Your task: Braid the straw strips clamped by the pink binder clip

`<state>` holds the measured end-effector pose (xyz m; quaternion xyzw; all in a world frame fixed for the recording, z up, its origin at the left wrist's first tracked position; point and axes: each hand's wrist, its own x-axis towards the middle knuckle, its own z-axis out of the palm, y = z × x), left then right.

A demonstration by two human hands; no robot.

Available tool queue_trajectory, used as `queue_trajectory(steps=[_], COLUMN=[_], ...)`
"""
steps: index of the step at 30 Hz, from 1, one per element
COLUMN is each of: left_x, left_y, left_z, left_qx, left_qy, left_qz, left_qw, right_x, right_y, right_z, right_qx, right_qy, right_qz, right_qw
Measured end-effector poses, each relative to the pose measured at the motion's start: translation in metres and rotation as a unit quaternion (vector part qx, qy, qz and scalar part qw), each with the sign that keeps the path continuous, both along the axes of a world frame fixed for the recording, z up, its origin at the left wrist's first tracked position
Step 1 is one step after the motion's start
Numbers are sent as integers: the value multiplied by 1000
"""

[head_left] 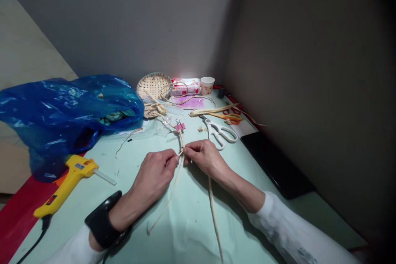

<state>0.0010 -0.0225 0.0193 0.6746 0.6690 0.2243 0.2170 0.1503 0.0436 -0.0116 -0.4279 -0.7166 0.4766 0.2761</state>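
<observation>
A pale straw-coloured braid (181, 138) runs down from a pink binder clip (179, 126) at the middle of the table. My left hand (157, 171) pinches a strand at the braid's lower end. Opposite it, my right hand (202, 154) has its fingertips closed on the braid's strands, close to the left fingertips. One loose strand (168, 202) trails down between the hands. Another strand (213, 214) hangs from beneath the right hand toward the front edge. White-handled scissors (219, 132) lie just beyond my right hand.
A yellow glue gun (68, 181) with a clear stick lies left, beside a blue plastic bag (71, 111). At the back stand a woven basket (154, 84), a tissue pack (188, 86) and a paper cup (207, 85). Orange-handled scissors (230, 117) and a black flat slab (275, 165) lie right.
</observation>
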Motion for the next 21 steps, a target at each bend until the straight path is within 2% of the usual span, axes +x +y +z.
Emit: queue_trajectory(steps=[4,9,13,15,17,18,19,21], left_x=[12,32,29,20,11,7,3,-1], left_y=[-10,-18,-17,-11,-1,5,11,22], left_z=[-6,-22,-16,-8,-2,0,0,-2], left_qx=[32,83,76,91,96,60,-10,-150], left_qy=[19,87,95,51,-35,-101,-180,-322], left_qz=[-5,-46,-88,-52,28,54,54,6], left_qw=[999,992,989,993,994,992,982,935], right_x=[-1,-3,-2,-2,-1,-1,-1,0], right_y=[-2,-4,-3,-2,-2,-3,-3,-4], right_z=[2,6,10,11,10,10,9,8], right_qx=[-81,-251,-273,-270,-260,-252,-243,-220], right_qy=[83,205,227,234,234,231,227,219], right_qz=[-8,-18,-39,-44,-48,-45,-38,-16], right_qw=[993,946,934,933,936,939,942,950])
